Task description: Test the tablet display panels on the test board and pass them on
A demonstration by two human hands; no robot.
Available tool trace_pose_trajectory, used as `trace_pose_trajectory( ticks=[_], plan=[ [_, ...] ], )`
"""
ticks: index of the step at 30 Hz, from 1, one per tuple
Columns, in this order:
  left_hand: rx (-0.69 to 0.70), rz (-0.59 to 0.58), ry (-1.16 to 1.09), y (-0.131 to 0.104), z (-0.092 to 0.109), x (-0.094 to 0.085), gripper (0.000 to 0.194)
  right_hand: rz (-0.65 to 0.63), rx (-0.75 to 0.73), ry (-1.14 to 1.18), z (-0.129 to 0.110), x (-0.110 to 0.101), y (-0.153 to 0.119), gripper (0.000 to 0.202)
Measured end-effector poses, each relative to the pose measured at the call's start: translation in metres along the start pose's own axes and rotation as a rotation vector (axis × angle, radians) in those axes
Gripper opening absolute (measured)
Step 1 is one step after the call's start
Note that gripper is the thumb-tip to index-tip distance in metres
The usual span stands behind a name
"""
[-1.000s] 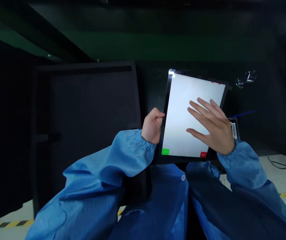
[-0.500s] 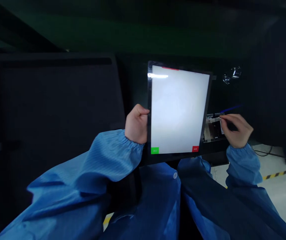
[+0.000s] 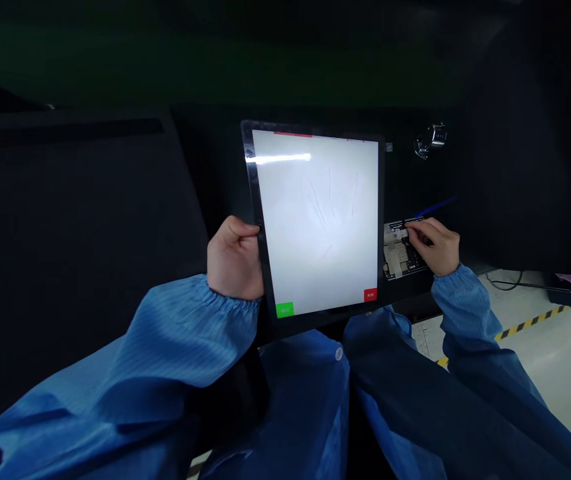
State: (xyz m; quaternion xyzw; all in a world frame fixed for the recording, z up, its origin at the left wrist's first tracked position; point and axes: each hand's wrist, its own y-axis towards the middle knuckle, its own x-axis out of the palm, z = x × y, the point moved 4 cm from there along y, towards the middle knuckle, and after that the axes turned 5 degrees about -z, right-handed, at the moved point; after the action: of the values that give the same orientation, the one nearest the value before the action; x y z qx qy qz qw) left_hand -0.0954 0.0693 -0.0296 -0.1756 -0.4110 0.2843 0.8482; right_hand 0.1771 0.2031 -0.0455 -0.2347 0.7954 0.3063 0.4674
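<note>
My left hand [image 3: 235,257] grips the left edge of a lit display panel [image 3: 320,227], thumb on its dark frame. The white screen carries a green box at its lower left, a red box at its lower right and several thin faint lines. Just right of the panel lies a circuit board [image 3: 396,259] with pale tape strips. Over its upper right part, my right hand [image 3: 438,248] is closed in a pinch, fingertips at the board. Whatever sits between those fingertips is too small to make out.
A small shiny clear-and-metal item [image 3: 430,140] lies on the dark surface beyond the board. Near my right fingers runs a thin blue strip [image 3: 438,205]. A large dark panel [image 3: 75,220] stands at left. Yellow-black tape [image 3: 532,324] marks the floor at lower right.
Thin lines now show on the formerly plain white screen. The panel looks slightly turned, and the whole view has shifted so things appear further left. More of the circuit board's parts show.
</note>
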Motion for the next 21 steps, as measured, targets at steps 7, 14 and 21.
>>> trace_pose_trajectory(
  ticks=[7, 14, 21],
  plan=[
    [-0.004, 0.010, 0.059, 0.000, 0.000, -0.001, 0.054, -0.036, 0.025, 0.024, -0.006, -0.004, 0.003, 0.022],
    [0.086, -0.016, 0.190, 0.007, -0.003, -0.013, 0.031, -0.223, 0.119, 0.224, -0.045, 0.005, 0.002, 0.008],
    [0.146, 0.036, 0.220, 0.010, 0.000, -0.016, 0.007, -0.517, 0.258, -0.046, -0.057, 0.016, 0.019, 0.013]
  ],
)
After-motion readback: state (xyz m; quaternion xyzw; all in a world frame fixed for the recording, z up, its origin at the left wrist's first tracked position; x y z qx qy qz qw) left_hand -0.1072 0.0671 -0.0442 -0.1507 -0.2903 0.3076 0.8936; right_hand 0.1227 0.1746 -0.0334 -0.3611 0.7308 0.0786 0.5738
